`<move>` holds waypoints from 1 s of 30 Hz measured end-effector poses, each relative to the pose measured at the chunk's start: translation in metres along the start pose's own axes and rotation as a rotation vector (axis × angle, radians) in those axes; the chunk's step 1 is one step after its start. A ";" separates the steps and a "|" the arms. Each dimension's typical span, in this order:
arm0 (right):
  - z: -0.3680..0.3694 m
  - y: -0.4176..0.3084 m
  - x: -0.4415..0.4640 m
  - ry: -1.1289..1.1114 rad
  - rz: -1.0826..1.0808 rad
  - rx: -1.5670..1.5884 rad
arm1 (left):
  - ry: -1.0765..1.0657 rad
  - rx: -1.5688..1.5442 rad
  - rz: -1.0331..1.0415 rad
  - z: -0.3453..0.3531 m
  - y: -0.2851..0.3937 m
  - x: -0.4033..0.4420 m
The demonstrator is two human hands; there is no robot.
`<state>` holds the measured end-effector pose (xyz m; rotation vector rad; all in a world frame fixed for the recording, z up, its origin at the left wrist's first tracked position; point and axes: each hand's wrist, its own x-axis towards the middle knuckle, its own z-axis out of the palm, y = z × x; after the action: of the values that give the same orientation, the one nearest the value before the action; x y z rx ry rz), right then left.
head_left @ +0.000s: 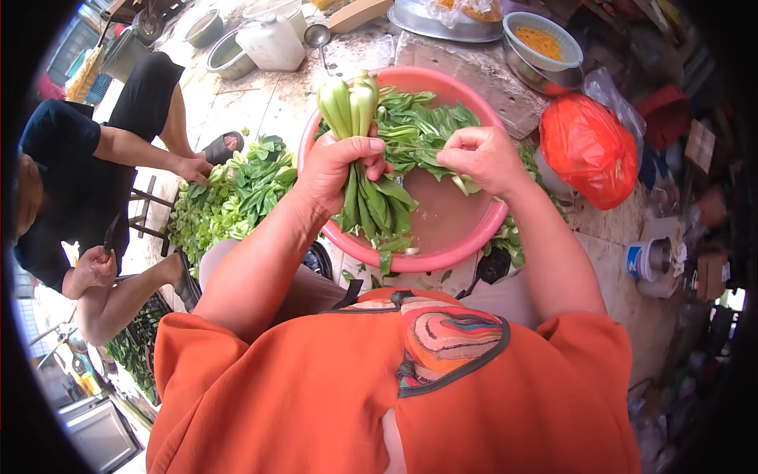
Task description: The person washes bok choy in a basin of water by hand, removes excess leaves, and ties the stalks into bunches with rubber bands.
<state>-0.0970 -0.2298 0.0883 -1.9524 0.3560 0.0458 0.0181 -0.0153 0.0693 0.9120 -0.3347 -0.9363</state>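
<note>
My left hand is closed around a bunch of bok choy, pale stems up and dark leaves hanging down. It holds the bunch over the left side of a pink basin. Cloudy water and more loose bok choy are in the basin. Over the basin's right side, my right hand has its fingers curled together. A thin green stem or leaf meets its fingertips, but what they pinch is not clear. A pale stem end shows just below that hand.
At left, a seated person reaches one hand to a heap of greens and holds a knife in the other. A red plastic bag, an orange-filled colander, a white jug and a ladle surround the basin.
</note>
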 end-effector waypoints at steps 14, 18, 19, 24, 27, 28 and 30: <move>0.009 -0.014 -0.002 -0.292 -0.020 1.134 | -0.019 1.012 0.410 0.008 -0.019 0.009; 0.014 -0.005 -0.002 -0.164 0.014 0.779 | -0.031 1.553 0.231 0.005 -0.021 0.007; 0.018 -0.004 -0.002 -0.074 0.030 0.595 | 0.016 1.742 0.064 0.011 -0.018 0.006; 0.044 -0.009 -0.010 0.008 0.145 0.205 | -0.134 1.917 -0.250 0.018 -0.026 0.006; 0.058 0.007 -0.009 0.117 -0.160 -0.240 | -0.092 1.718 -0.343 0.015 -0.030 0.006; 0.061 0.011 -0.007 0.100 -0.144 -0.109 | -0.059 1.576 -0.372 0.013 -0.029 0.009; 0.062 0.014 -0.005 0.105 -0.238 -0.088 | -0.055 1.417 -0.335 0.005 -0.027 0.008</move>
<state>-0.0972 -0.1778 0.0518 -2.0770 0.1908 -0.1981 0.0054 -0.0317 0.0497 2.2822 -0.9613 -0.9677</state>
